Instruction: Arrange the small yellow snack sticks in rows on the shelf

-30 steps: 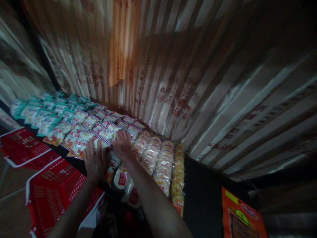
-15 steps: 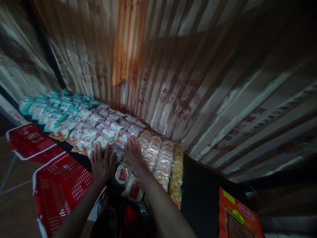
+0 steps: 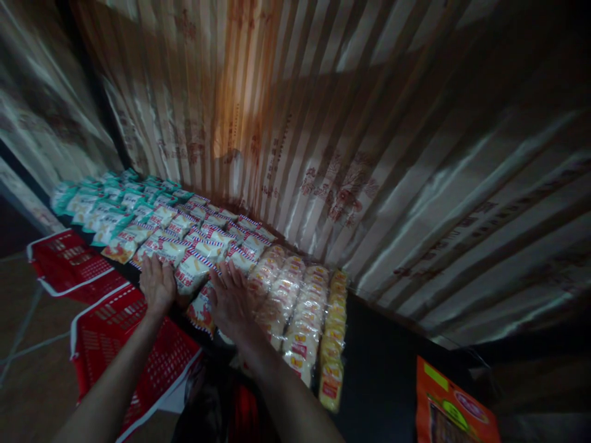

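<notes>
Rows of white snack bags with red print and striped edges (image 3: pixel 191 271) lie on a black surface. My left hand (image 3: pixel 157 284) rests flat on the front bags, fingers spread. To its right, my right hand (image 3: pixel 231 298) lies with extended fingers against the front right bags, one bag (image 3: pixel 202 309) showing just left of it. Beside my right forearm stand rows of round, clear-wrapped cakes (image 3: pixel 300 332), partly hidden by the arm. A row of yellow-wrapped cakes (image 3: pixel 333 344) lines their right side.
Teal snack bags (image 3: pixel 111 206) fill the far left. Two red baskets (image 3: pixel 99 320) stand below the front edge. An orange package (image 3: pixel 455 403) lies at right on the black surface (image 3: pixel 378 363). A pleated, printed curtain (image 3: pixel 323 154) hangs behind.
My left hand has shifted left along the front bags. My right hand has moved left and nearer to me, and a front bag now shows between the hands.
</notes>
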### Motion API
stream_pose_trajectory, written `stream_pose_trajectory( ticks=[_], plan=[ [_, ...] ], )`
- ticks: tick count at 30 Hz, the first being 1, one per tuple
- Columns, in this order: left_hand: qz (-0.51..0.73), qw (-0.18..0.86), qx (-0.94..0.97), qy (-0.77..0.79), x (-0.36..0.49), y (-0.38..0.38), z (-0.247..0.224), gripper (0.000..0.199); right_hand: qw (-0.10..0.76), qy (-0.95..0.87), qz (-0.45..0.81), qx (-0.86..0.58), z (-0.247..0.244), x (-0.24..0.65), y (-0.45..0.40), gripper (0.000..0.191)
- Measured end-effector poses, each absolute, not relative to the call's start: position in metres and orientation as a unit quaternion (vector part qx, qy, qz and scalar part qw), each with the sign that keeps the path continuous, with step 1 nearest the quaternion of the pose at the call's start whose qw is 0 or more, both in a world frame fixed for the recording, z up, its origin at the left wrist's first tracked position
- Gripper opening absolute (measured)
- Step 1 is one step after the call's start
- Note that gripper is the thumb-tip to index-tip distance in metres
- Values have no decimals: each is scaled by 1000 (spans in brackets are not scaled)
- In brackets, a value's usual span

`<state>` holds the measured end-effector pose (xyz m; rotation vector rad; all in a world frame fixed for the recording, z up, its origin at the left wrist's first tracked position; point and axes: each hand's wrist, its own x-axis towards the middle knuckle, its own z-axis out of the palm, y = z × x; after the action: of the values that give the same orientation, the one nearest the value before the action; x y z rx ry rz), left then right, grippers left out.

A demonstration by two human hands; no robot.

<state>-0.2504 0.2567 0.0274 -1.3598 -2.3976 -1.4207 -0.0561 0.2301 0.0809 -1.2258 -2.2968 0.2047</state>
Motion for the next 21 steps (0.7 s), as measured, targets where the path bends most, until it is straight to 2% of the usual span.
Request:
stream_pose_trajectory(
  ticks=[3,6,13,21],
  plan=[
    [-450,-38,-443,-774,-268,274,26,58,260,-847,83,-457,74,-59,232,44],
    [-441,-51,-449,-775,-273,282,25,59,250,-845,84,-464,66,-57,236,45],
    [-434,-38,-463,-772,-268,281,19,57,237,-850,84,-464,63,-54,240,46],
    [-434,55,-525,-730,-241,252,40,55,226,-848,88,-470,74,-50,236,46]
  ],
)
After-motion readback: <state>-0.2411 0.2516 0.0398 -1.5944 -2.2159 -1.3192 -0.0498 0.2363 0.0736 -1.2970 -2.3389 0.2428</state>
